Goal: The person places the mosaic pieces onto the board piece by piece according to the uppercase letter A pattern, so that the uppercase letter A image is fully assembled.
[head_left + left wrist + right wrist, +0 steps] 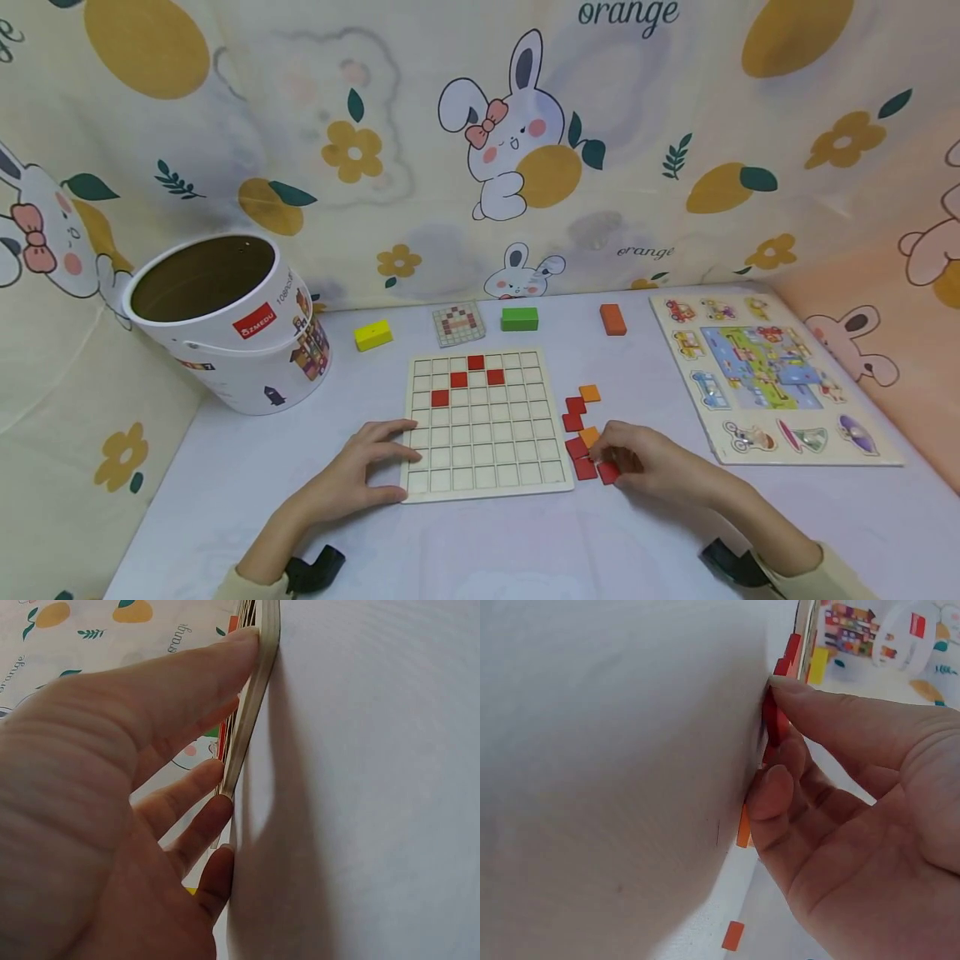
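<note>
Grid board (486,425): 4 red squares in, most cells bare. L hand (360,471) flat, steadying edge; R hand (648,462) pinching red tile (607,472).

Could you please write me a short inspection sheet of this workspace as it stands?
Surface: white table.
Job's things: wooden grid board with four red tiles in its upper rows; loose red and orange tiles right of it.
Clutter: tilted open bucket; yellow block, green block, orange block; small pattern card; vehicle peg puzzle.
Hands: left hand rests on the board's lower left edge; right hand pinches a red tile.
Cables: nothing seen.
Surroundings: rabbit-and-orange cloth backdrop.
</note>
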Motion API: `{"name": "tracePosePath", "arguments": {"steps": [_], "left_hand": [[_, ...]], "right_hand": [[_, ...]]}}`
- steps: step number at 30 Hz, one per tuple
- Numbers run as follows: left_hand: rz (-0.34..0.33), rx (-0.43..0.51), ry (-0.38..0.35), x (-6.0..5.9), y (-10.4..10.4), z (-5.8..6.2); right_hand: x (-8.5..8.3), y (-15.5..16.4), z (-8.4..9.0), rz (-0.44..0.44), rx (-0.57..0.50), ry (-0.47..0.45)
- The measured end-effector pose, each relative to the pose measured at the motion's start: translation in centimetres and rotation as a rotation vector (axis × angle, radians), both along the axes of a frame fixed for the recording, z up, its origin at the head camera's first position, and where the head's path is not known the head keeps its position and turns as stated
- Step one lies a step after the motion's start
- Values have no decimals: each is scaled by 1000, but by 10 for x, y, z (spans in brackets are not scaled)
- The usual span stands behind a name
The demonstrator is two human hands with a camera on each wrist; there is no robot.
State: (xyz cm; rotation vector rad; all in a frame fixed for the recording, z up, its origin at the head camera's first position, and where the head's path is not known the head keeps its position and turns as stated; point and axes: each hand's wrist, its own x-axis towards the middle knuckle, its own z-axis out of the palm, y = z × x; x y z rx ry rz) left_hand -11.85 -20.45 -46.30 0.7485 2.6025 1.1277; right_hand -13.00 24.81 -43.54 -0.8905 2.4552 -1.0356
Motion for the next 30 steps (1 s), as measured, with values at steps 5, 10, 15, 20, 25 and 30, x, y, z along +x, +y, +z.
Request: {"name": "tracePosePath", "arguments": {"steps": [5,10,15,20,25,30], "left_hand": [[1,-3,2,0,2,0],[-3,3,-6,0,3,0],[-11,13,-8,-1,3,0],[-9,21,1,0,1,1],[-3,18,15,1,0,1],[-3,16,3,0,-1,1]], "right_hand": [[2,-1,1,-8,-3,-31],[3,0,5,-4,-15,-77],[-3,-8,11,37,-90,-95],[-24,-40,16,78,-145,-119],[-54,-94,19,103,-155,-112],[-82,-147,18,146,-164,-71]]}}
